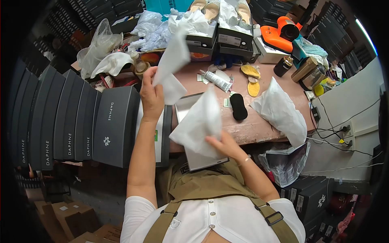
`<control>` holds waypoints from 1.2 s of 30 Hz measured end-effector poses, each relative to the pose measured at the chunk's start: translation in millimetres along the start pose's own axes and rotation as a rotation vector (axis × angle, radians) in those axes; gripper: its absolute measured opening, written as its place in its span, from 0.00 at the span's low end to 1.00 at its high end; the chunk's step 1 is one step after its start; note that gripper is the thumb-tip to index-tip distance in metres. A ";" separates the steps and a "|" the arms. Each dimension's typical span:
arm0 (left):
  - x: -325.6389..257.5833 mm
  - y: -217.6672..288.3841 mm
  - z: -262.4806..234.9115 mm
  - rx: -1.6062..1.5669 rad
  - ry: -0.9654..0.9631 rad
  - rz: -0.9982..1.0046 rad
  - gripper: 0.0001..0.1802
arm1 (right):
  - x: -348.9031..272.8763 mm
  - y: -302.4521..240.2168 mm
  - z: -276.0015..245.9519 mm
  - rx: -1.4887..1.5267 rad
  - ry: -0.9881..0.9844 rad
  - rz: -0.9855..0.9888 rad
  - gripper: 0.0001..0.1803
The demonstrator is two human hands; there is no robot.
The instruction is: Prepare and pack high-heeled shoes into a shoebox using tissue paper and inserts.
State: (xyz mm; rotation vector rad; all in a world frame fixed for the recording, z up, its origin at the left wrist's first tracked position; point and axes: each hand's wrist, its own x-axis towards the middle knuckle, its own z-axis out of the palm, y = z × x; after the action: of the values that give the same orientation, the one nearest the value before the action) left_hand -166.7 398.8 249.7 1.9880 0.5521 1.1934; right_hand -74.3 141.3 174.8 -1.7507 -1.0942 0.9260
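Note:
My left hand is raised over the left part of the table, its fingers pinching a thin white wrapping sheet that is blurred at its top. In front of my body, my right hand grips a white wrapping bag; whether anything is inside cannot be seen. Beneath that bag is an open shoebox with a pale inside, partly covered, at the table's near edge. Another white bag, bulging and pointed, lies on the right side of the table. A black oval pad or brush lies between the two bags.
Grey shoeboxes stand in a row at the left. At the back are two open boxes with shoes, an orange device and a dark bottle. A white tube and yellow pads lie mid-table. Cables hang at right.

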 end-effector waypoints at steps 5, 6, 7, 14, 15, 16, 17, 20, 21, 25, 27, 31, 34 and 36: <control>-26.3 2.9 12.4 0.281 -0.390 0.375 0.20 | 21.8 44.3 79.1 -0.696 -0.190 -0.080 0.33; -39.7 -2.4 17.1 0.292 -0.463 0.392 0.17 | 14.3 34.0 73.3 -0.775 -0.191 -0.094 0.34; -56.0 -11.1 25.6 0.313 -0.545 0.478 0.12 | 2.7 6.0 57.9 -0.695 -0.210 -0.124 0.35; -111.5 -64.4 65.3 0.465 -1.501 0.178 0.10 | -24.2 10.5 45.7 -0.828 0.033 -0.184 0.32; -104.4 -68.8 61.1 0.438 -1.438 0.115 0.12 | -22.7 35.4 59.8 -0.817 -0.088 -0.042 0.31; -97.3 -64.7 60.0 0.484 -1.480 0.167 0.12 | -22.9 38.8 69.8 -0.809 -0.054 -0.070 0.31; -96.8 -66.3 59.9 0.508 -1.529 0.159 0.13 | -20.9 41.3 73.3 -0.807 -0.021 -0.101 0.31; -85.7 -62.0 47.5 0.409 -1.627 0.036 0.25 | -32.2 -5.1 10.3 -0.375 0.018 -0.031 0.30; -84.6 -56.4 40.8 0.452 -1.587 0.016 0.28 | -44.8 -10.1 -30.7 -0.311 0.134 0.055 0.26; -83.0 -16.1 30.6 0.214 -1.256 0.057 0.31 | -147.3 86.9 -206.4 -0.610 1.208 0.087 0.25; -88.9 -0.6 48.4 0.131 -1.174 0.095 0.25 | -193.3 127.7 -265.4 -0.066 1.362 0.356 0.29; -112.6 34.9 91.8 0.007 -1.060 0.135 0.17 | -177.7 199.0 -299.2 0.364 0.954 0.437 0.25; -130.4 47.8 130.1 -0.243 -1.077 -0.080 0.16 | -107.3 162.7 -311.7 0.531 1.075 0.027 0.17; -145.1 42.4 159.5 -0.452 -1.065 -0.414 0.21 | -59.2 78.4 -293.6 0.603 1.031 -0.138 0.14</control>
State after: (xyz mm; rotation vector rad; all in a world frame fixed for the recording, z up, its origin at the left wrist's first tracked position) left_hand -95.6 214.1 154.1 1.6835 0.0964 -0.0754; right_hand 190.4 -13.4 218.1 -1.3111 -0.2054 0.1343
